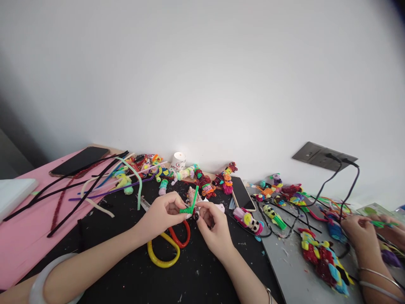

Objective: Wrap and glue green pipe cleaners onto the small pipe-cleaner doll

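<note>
My left hand (pixel 160 215) is closed in a pinch on a bright green pipe cleaner (pixel 190 203), bent so that one end sticks up. My right hand (pixel 214 226) is closed beside it, fingertips pinching the same green piece and a small dark bead-like bit. Both hands hover over a black mat (pixel 126 253). Scissors (pixel 169 247) with red and yellow handles lie on the mat just under my hands. A small pinkish figure (pixel 191 195) lies right behind the green piece.
Loose pipe cleaners (pixel 91 185) spread over the pink surface (pixel 19 236) at left, with a phone (pixel 79 161). Several pipe-cleaner dolls (pixel 202 177) line the wall; another phone (pixel 242 194), a tape roll (pixel 179 160). Another person's hands (pixel 363 234) work at right by charger cables (pixel 341 185).
</note>
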{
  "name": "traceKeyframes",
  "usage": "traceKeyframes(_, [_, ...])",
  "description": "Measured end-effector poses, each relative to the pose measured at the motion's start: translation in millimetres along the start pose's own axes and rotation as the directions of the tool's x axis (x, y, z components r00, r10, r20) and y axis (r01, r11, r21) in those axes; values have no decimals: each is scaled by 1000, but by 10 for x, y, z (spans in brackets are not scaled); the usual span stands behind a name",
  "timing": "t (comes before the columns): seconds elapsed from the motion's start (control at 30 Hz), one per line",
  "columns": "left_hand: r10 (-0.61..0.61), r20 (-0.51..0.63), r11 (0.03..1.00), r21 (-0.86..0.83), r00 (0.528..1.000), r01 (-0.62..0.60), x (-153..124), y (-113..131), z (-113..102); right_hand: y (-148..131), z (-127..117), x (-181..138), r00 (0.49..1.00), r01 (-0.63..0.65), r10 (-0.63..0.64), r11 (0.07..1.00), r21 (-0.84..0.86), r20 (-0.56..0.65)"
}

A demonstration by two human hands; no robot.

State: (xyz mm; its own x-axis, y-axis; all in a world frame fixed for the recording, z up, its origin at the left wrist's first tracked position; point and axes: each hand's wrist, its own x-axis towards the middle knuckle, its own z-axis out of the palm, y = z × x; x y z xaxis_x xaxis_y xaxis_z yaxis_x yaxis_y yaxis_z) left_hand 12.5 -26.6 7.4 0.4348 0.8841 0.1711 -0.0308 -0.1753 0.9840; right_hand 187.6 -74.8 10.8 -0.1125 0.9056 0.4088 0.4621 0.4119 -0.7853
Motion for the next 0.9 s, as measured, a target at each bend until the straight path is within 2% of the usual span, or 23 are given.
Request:
traceKeyframes(0.17, [164,123,946,263,979,-191,-35,58,-24,-5,14,-12,999,-19,17,999,-48,-34])
traceKeyframes(0.27, [250,163,873,389,955,-295,-35,86,-48,-7,20,-24,996,35,-44,992,-122,-75])
traceKeyframes(0.4, [299,147,823,460,943,-333,-21,89,-72,-24,6,-44,988,138,-149,973,-183,-50])
traceKeyframes(0.5, [294,111,832,459,949,-312,-10,67,-81,-39,-3,-51,975,214,-223,955,-207,-23])
traceKeyframes(0.6, [244,58,884,398,968,-247,4,30,-86,-54,-2,-50,954,290,-300,934,-210,-19])
traceKeyframes(0.77, [62,-52,973,225,997,-49,42,-57,-88,-76,8,-44,929,364,-368,907,-213,22])
traceKeyframes(0.9, [-53,-70,989,136,996,62,67,-95,-87,-62,5,-48,931,364,-358,903,-227,68])
